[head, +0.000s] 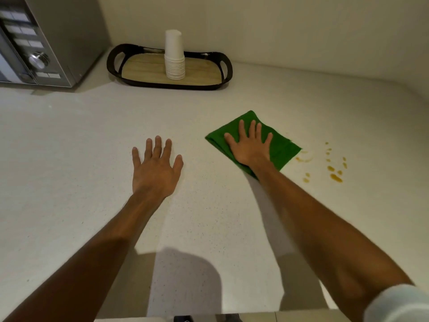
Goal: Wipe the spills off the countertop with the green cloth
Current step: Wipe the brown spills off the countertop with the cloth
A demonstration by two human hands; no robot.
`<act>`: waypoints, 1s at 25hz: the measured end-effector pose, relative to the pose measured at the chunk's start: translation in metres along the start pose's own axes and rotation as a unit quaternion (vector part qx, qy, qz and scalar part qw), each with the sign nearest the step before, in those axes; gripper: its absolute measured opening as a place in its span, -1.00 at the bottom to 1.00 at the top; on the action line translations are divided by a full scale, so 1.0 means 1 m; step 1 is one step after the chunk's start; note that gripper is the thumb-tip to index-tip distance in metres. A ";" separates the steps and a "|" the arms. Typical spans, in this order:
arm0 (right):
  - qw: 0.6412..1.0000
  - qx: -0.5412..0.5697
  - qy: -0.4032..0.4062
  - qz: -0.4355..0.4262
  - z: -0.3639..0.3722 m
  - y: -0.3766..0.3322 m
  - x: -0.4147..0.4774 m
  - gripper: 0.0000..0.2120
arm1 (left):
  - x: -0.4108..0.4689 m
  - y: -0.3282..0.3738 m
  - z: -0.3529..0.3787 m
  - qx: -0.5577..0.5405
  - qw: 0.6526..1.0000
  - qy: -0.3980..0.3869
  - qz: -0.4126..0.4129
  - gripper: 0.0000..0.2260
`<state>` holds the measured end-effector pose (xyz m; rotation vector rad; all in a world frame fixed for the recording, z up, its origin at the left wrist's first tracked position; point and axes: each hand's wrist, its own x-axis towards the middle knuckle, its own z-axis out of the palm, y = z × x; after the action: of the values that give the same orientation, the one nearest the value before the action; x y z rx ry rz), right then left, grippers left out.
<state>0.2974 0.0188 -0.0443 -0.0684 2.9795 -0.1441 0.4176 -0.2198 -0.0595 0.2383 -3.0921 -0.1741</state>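
A folded green cloth (282, 147) lies flat on the pale speckled countertop (81, 147). My right hand (250, 145) presses down on it, palm flat and fingers spread. Just right of the cloth, several orange-brown spill drops and smears (334, 171) mark the counter, the nearest smear (304, 158) touching the cloth's right corner. My left hand (155, 168) rests flat on the bare counter to the left of the cloth, fingers apart, holding nothing.
A black-rimmed tray (111, 63) with a wooden base sits at the back by the wall, holding a stack of white paper cups (174, 56). A silver microwave (41, 40) stands at the back left. The counter's front edge runs along the bottom.
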 end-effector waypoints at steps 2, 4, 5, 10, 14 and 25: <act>1.000 0.005 -0.008 -0.006 0.007 -0.026 -0.017 -0.16 | 0.000 -0.001 0.001 0.002 1.000 -0.003 0.002 -0.36; 0.997 -0.010 -0.006 -0.074 0.013 -0.033 -0.044 -0.18 | 0.000 -0.002 0.002 0.002 1.000 0.001 0.002 -0.37; 0.992 -0.018 -0.006 -0.122 0.015 -0.029 -0.061 -0.19 | 0.000 -0.002 0.002 0.002 1.000 0.001 0.002 -0.38; 0.921 -0.055 0.014 -0.385 0.027 0.038 -0.134 -0.27 | 0.002 0.002 -0.003 0.005 1.000 -0.019 -0.011 -0.40; 0.874 -0.087 -0.008 -0.478 0.006 0.083 -0.091 -0.30 | -0.001 0.025 -0.011 -0.036 0.999 -0.028 0.002 -0.39; 0.996 0.007 0.012 -0.087 0.012 0.030 -0.036 -0.12 | 0.010 0.092 0.001 -0.053 0.999 -0.004 0.010 -0.49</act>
<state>0.3340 0.0498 -0.0537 -0.3277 2.9928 -0.1866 0.3943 -0.1308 -0.0493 0.2028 -3.0803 -0.3388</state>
